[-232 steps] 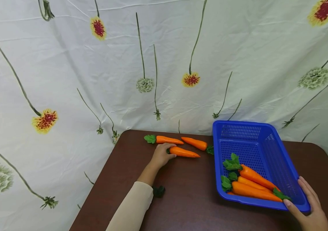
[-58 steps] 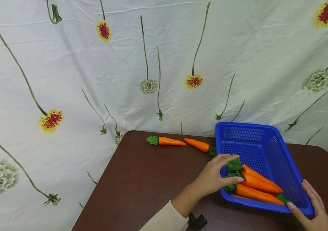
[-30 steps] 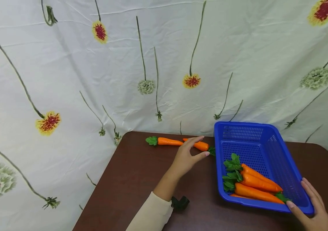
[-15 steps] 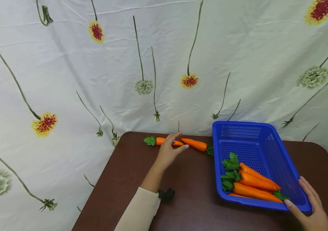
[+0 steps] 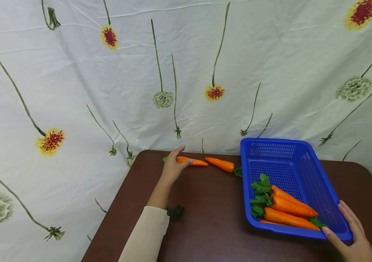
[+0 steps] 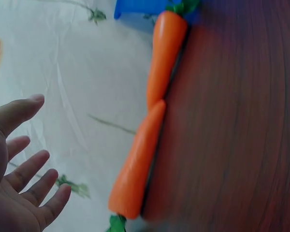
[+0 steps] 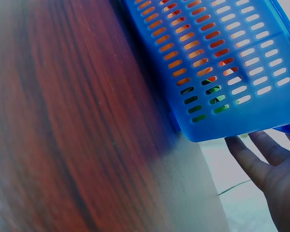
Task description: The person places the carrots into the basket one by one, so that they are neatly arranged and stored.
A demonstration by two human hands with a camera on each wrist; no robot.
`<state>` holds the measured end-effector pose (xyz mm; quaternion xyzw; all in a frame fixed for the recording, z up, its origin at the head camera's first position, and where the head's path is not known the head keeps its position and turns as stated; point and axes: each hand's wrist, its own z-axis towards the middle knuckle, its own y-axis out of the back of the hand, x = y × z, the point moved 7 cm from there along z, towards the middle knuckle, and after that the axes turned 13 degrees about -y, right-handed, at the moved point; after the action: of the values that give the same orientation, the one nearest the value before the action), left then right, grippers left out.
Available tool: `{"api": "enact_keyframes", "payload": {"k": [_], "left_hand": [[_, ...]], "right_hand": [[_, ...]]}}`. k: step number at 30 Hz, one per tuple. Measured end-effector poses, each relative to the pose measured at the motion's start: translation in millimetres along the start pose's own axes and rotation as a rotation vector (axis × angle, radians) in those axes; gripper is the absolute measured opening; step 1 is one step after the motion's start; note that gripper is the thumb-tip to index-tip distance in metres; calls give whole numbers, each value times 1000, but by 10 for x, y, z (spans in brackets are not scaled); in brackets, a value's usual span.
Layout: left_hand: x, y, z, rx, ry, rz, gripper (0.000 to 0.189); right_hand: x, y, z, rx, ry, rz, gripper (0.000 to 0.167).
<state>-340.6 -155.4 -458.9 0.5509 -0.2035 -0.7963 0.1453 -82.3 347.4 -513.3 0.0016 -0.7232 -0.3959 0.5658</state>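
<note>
My left hand [image 5: 171,169] hovers with spread fingers and holds nothing; its thumb and forefinger are parted over the left carrot [image 5: 196,162] on the table, partly hiding its green top. A second carrot [image 5: 221,164] lies just right of it, its leaves beside the basket. In the left wrist view, the hand [image 6: 19,193] is apart from both carrots. My right hand [image 5: 352,233] holds the front right corner of the blue plastic basket [image 5: 247,189], thumb at the front rim and fingers along the side. Several carrots [image 5: 292,206] with green leaves lie in the basket's front part.
The dark brown wooden table [image 5: 212,218] has rounded back corners. A white cloth [image 5: 133,72] with printed flowers hangs right behind it. A black device [image 5: 176,211] sits at my left wrist.
Earlier, my left hand gripped a third carrot on the table; that carrot is now in the basket. Since then, the empty left hand has moved back left. The right hand has stayed at the basket.
</note>
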Motion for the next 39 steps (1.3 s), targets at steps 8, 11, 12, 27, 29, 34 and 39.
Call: {"api": "enact_keyframes", "payload": {"k": [8,11,12,27,29,34,39], "left_hand": [[272,138,70,7,20,75,66],[382,158,98,19,47,84,66],[416,161,108,25,56,85,67],[709,78,235,132,137,171,64],[740,76,236,145,151,179,61],[815,75,231,183,166,220,50],[845,88,205,205,181,260,47]], "right_hand": [[-4,-6,0,-3,15,-1,86],[3,0,-6,-11,36,5,86],[3,2,-8,-13,38,5,86],[-1,18,-10,-8,56,8,86],[2,15,-7,-7,56,9,86],[22,16,-5,0,73,11,86],[23,15,0,5,73,3,86]]}}
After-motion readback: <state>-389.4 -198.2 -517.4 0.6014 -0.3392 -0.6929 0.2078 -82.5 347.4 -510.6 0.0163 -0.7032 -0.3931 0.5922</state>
